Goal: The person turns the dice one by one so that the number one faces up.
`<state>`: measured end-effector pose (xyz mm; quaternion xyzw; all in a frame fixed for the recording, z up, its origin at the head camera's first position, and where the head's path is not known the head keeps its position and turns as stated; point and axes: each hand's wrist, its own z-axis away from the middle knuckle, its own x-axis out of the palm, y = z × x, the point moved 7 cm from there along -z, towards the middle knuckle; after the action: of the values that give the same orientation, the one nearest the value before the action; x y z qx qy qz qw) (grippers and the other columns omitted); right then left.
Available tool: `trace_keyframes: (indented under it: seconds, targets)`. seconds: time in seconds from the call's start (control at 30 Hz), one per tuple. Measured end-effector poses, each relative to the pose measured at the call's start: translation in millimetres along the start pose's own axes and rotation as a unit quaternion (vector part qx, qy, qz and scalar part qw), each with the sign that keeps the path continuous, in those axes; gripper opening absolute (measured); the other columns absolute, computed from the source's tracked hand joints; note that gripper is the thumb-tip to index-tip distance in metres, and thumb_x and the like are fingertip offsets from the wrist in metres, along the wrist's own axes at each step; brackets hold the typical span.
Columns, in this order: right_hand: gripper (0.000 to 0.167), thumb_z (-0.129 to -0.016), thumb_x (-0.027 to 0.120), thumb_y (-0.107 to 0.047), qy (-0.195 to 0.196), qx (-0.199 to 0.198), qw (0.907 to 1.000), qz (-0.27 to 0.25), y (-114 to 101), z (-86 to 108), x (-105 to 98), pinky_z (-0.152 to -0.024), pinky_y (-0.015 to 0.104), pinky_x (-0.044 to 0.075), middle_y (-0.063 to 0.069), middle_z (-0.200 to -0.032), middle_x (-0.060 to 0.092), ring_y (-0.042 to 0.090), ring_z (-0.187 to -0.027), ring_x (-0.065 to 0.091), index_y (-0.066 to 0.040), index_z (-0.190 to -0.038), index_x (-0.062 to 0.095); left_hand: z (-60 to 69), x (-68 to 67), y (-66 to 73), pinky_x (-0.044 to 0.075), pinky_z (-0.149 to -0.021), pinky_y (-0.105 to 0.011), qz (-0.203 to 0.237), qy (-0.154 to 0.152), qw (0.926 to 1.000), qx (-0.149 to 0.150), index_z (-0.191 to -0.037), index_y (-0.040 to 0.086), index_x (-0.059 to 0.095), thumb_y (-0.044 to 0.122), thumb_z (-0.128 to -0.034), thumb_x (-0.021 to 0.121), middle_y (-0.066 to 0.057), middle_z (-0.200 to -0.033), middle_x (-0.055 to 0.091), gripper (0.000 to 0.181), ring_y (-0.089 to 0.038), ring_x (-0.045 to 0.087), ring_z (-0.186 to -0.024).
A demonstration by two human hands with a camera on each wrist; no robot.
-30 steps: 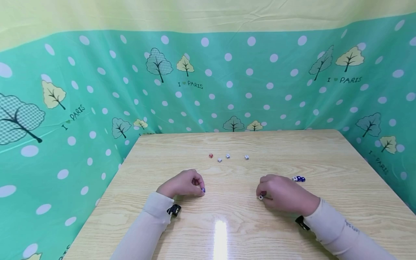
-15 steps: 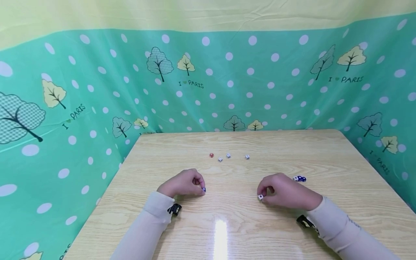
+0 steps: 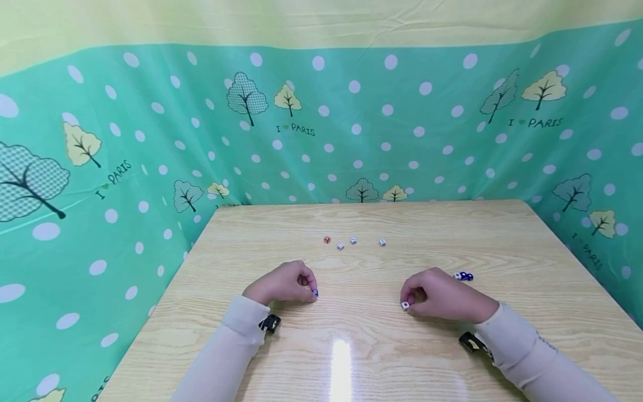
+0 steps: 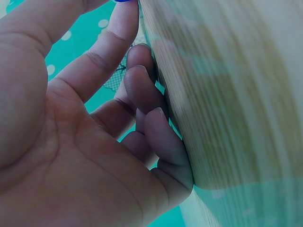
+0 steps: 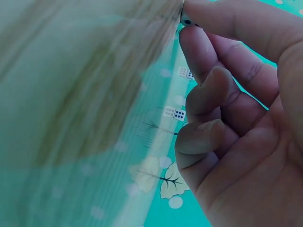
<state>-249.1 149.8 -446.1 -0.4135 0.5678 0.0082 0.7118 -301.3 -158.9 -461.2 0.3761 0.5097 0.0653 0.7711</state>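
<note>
My left hand [image 3: 285,283] pinches a small blue die [image 3: 315,292] between thumb and index finger, low at the tabletop. Only a sliver of that die shows at the top edge of the left wrist view, and the other fingers are curled in. To the right, my right hand [image 3: 439,296] holds a white die [image 3: 404,306] by thumb and fingertip at the table surface. One dark pip shows on its face in the head view. In the right wrist view this white die [image 5: 188,21] is partly covered by the fingertips.
Toward the back of the wooden table [image 3: 281,229] lie a red die [image 3: 327,239] and three white dice [image 3: 340,246]. Just behind my right hand, a white die [image 3: 457,276] and blue dice [image 3: 468,277] sit in a short row. A patterned green curtain [image 3: 372,139] surrounds the table.
My right hand has shifted slightly, and the white die has turned in its fingers and shows more plainly. The left hand with the blue die stays almost still.
</note>
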Motion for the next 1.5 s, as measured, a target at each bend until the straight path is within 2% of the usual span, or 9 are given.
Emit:
trace_keyframes:
  seconds: [0.43,1.1,1.5]
  targets:
    - [0.015,-0.086,0.084,-0.019,-0.01,0.01,0.9999,0.001,2,0.4,2,-0.067,0.024,0.053,-0.014,-0.084,0.066,0.006,-0.077,0.06,-0.028,-0.093,0.074,0.4,0.2,0.3,0.044,-0.073,-0.034,0.007,-0.003,1.0,-0.002,-0.081,0.018,0.072,0.018,-0.0797,0.089,-0.003,-0.092,0.058,0.016,-0.019,0.051,-0.086]
    - [0.015,-0.084,0.085,-0.021,0.009,0.001,0.9993,0.037,1,-0.1,0,-0.068,0.023,0.052,-0.016,-0.086,0.065,0.005,-0.077,0.06,-0.031,-0.088,0.074,1.1,-0.3,1.0,0.044,-0.074,-0.034,0.003,-0.001,1.0,-0.006,-0.081,0.019,0.072,0.019,-0.0796,0.089,-0.002,-0.092,0.058,0.017,-0.018,0.052,-0.086]
    - [0.016,-0.084,0.085,-0.02,0.027,-0.001,0.9988,0.041,4,2.1,-11,-0.069,0.023,0.052,-0.017,-0.087,0.066,0.005,-0.077,0.06,-0.032,-0.088,0.074,-1.6,0.5,-2.1,0.044,-0.072,-0.033,0.001,-0.002,1.0,0.001,-0.081,0.019,0.072,0.021,-0.0795,0.089,-0.001,-0.091,0.059,0.017,-0.018,0.052,-0.085]
